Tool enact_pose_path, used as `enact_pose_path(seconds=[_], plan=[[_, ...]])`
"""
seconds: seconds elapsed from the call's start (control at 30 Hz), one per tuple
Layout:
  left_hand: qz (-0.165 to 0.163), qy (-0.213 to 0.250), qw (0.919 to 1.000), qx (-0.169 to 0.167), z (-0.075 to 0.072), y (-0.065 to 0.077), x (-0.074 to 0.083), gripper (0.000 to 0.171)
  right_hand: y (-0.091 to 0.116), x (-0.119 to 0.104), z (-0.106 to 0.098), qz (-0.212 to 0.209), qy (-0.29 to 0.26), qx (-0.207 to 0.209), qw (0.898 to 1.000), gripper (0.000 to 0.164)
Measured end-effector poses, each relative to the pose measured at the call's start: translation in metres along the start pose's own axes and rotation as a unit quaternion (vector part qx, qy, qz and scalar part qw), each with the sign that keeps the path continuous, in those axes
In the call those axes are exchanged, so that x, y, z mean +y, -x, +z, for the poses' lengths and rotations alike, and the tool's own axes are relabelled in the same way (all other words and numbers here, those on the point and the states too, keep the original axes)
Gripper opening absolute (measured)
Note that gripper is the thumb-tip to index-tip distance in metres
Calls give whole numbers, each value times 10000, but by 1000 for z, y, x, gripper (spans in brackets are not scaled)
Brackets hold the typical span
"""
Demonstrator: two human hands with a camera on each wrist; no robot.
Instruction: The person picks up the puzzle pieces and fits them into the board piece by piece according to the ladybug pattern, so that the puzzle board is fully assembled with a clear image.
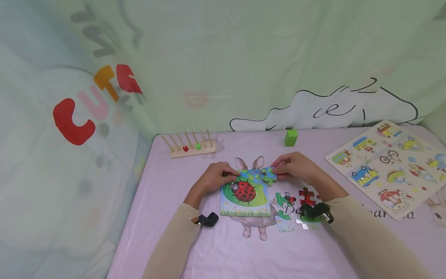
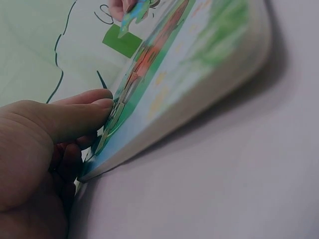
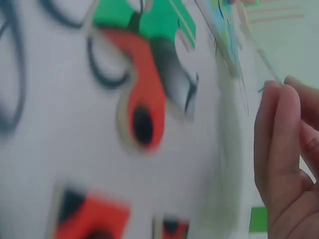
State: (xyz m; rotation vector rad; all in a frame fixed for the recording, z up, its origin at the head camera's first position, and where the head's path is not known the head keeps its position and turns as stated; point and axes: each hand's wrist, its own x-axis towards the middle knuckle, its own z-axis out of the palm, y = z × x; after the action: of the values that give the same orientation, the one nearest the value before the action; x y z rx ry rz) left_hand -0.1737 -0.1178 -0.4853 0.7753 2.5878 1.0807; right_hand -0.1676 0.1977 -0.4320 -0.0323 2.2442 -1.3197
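Fitting a piece into the top row of a ladybug board (image 1: 244,212), judging by the layout; board lying on the table (image 1: 223,248), between both forearms. With the left hand (image 1: 215,178), pinching the board's upper-left corner, thumb over the printed face, fingers curled at the edge. With the right hand (image 1: 296,167), pinching a blue-and-green puzzle piece (image 1: 269,172) between thumb and fingertips, at the board's upper-right corner. Seen in the left wrist view above the board's face; unable to tell contact with adjoining pieces. Noted right of the board: loose pieces (image 1: 307,197), not yet placed. Called for next, by judgement: aligning tabs with the neighbours, lowering into the corner, pressing flat, bracing the board meanwhile. To be watched: dislodging the neighbours.
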Motion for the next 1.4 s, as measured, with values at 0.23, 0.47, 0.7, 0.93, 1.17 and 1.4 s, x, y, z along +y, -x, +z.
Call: enact_pose_path(seconds=[0.23, 0.47, 0.7, 0.93, 1.17, 1.4], plan=[[8, -7, 10000, -10, -2, 1, 1, 19, -8, -10, 18, -26, -37, -77, 10000, 26], [50, 39, 10000, 31, -2, 1, 3, 19, -18, -10, 29, 89, -368, -182, 9991, 24], [69, 166, 9998, 43, -2, 1, 5, 19, -22, -9, 36, 168, 63, 172, 9997, 22], [41, 56, 10000, 24, -2, 1, 3, 19, -23, -13, 41, 67, 849, 579, 9947, 19], [28, 33, 10000, -4, -2, 1, 1, 19, -20, -17, 44, -92, 1318, 578, 9896, 14], [5, 40, 10000, -13, -2, 0, 2, 19, -17, -19, 43, -356, 1481, 684, 9860, 14]])
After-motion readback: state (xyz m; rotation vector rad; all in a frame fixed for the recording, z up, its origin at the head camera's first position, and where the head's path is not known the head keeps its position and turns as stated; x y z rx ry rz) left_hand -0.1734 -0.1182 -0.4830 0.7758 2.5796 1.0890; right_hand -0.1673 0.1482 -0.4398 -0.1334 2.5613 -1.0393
